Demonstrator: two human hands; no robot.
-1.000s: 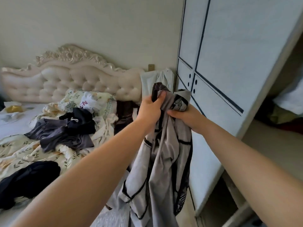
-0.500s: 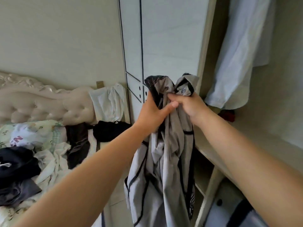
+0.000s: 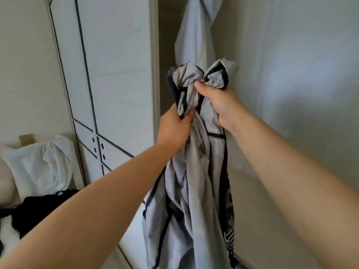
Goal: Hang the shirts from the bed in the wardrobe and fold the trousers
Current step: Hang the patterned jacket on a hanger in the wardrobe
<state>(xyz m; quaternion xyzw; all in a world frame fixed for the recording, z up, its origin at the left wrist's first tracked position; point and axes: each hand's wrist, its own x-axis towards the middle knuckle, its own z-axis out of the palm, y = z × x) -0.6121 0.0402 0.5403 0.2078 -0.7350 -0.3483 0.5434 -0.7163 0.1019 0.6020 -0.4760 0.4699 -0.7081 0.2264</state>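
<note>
Head camera: left hand [image 3: 174, 129] and right hand [image 3: 219, 101] both clench the grey shirt [image 3: 194, 191], bunched and dangling below them. No hanger seems visible, so it could drop once released, or snag the pale shirt [image 3: 194, 35] just above.

The grey shirt [image 3: 186, 191] bunched in the left hand [image 3: 172, 129] and right hand [image 3: 217, 101] is showing as thin, soft, matt cloth, crumpling easily, with darker trim and a fine mesh-like weave just below both hands. Above them, a pale blue garment [image 3: 194, 35] is hanging as smooth, light cloth. Left of the left hand, the wardrobe door [image 3: 116, 65] is looking like smooth, matt white board with dark lines. Well below the left hand, a black garment [image 3: 38, 208] is lying as dull, soft cloth.
</note>
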